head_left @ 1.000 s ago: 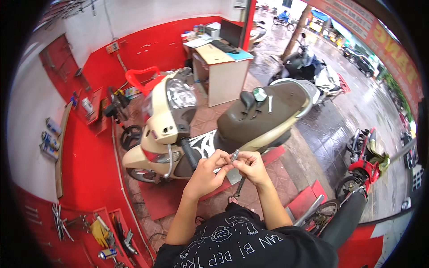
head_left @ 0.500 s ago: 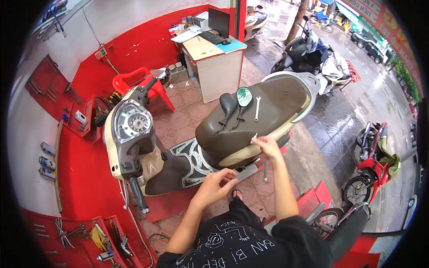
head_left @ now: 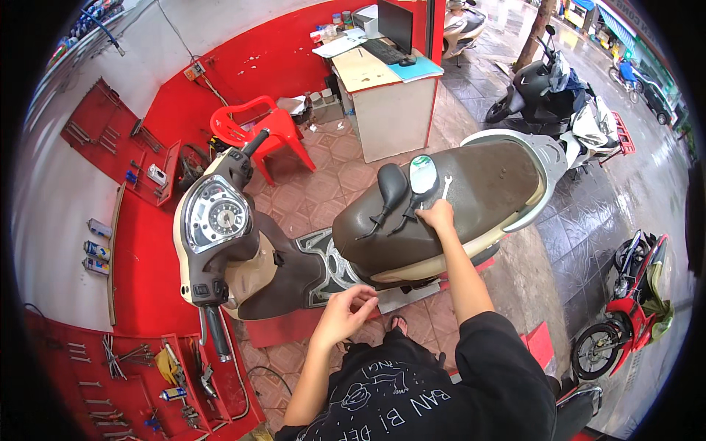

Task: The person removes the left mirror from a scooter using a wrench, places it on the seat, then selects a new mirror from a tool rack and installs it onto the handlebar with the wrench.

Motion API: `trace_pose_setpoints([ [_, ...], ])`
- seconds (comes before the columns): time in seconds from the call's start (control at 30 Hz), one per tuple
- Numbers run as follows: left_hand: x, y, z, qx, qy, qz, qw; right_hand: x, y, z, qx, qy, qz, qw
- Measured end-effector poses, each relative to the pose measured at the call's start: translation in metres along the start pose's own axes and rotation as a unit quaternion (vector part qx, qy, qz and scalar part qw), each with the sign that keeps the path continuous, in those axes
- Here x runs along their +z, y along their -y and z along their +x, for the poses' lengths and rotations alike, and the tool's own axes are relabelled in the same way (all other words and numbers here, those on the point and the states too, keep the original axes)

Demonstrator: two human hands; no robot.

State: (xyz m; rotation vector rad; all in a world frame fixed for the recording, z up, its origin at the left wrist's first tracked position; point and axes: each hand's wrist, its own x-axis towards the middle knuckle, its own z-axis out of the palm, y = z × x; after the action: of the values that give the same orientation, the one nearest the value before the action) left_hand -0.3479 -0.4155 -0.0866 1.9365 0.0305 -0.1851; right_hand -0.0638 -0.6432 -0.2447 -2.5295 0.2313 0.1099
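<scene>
My right hand [head_left: 438,215] reaches over the scooter's brown seat [head_left: 489,173], fingers pinched together at the lower end of a wrench [head_left: 447,188]. They cover that end, and whatever sits between them is hidden. Beside the wrench lie two rear-view mirrors: one shows its glass [head_left: 423,173], the other its dark back [head_left: 392,184]. My left hand [head_left: 348,314] hangs in the air in front of the footboard [head_left: 334,264], fingers loosely curled and apart from the thumb, with nothing visible in it. The cream and brown scooter [head_left: 243,275] stands across in front of me.
A desk [head_left: 393,121] with a monitor and a red plastic chair [head_left: 257,128] stand behind the scooter. Red tool boards with wrenches [head_left: 114,353] are at the lower left. Other motorbikes [head_left: 621,316] are parked on the right, by the wet street.
My right hand has moved from the seat's near edge, where it pinched something small, to the wrench's lower end. My left hand stays low, its fingers curled more. The view has shifted.
</scene>
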Motion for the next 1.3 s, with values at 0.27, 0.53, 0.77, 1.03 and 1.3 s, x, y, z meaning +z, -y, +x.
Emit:
trace_pose_setpoints([
  [0.27,0.009,-0.015,0.026,-0.017,0.047,-0.018,0.999,-0.031,-0.009,-0.016,-0.019,0.011,0.096,0.995],
  [0.53,0.02,0.051,0.02,-0.027,-0.009,-0.094,0.995,-0.086,0.017,-0.13,0.08,0.14,0.775,0.611],
  [0.77,0.025,0.062,-0.027,-0.037,0.001,-0.201,0.979,-0.017,0.057,-0.198,0.191,0.232,0.812,0.5],
  [1.03,-0.027,0.118,-0.141,-0.039,-0.227,-0.163,0.959,0.064,0.099,-0.28,0.173,0.426,0.653,0.602],
  [1.3,-0.114,0.212,-0.308,-0.076,-0.243,-0.279,0.926,0.13,0.148,-0.42,-0.133,0.707,0.16,0.676],
])
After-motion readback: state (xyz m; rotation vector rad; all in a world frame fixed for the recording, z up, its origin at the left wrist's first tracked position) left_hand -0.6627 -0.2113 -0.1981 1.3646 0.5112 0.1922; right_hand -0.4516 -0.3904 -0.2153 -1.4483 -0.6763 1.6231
